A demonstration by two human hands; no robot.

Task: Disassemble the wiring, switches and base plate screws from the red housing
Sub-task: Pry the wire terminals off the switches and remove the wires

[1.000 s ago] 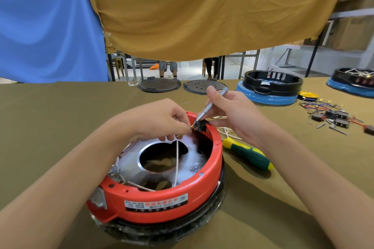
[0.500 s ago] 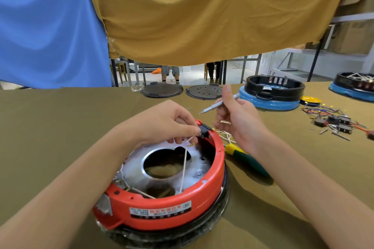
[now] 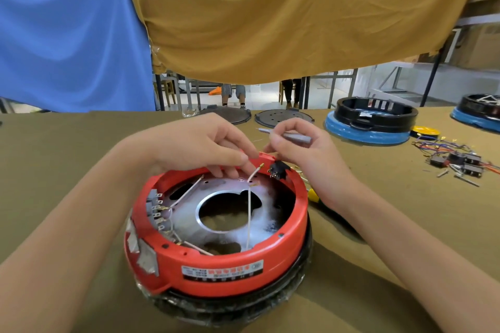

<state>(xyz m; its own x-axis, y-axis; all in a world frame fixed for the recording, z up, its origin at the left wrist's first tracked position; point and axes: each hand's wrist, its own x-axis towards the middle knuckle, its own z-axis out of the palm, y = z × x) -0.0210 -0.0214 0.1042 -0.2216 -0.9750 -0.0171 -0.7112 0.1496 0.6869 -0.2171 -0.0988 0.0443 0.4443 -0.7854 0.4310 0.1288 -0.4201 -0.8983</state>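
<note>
The red housing (image 3: 224, 265) lies upside down on the table in front of me, its silver base plate (image 3: 189, 211) showing inside. My left hand (image 3: 205, 146) pinches a white wire (image 3: 250, 197) whose brass terminal (image 3: 261, 165) hangs free beside a black switch (image 3: 278, 170) set in the far rim. My right hand (image 3: 300, 149) holds a grey pen-like tool (image 3: 289, 136) just behind that switch, its tip pointing left. A terminal block (image 3: 157, 211) with more white wires sits at the housing's left inner wall.
A yellow-and-green screwdriver (image 3: 313, 196) lies right of the housing, mostly hidden by my right forearm. Loose coloured wires, switches and screws (image 3: 457, 159) lie far right. Two blue-and-black housings (image 3: 370, 121) and two dark round plates (image 3: 281, 117) sit at the back edge.
The white wire's terminal has come off the black switch and my left hand has drawn it aside. My right hand has lifted the grey tool away from the switch.
</note>
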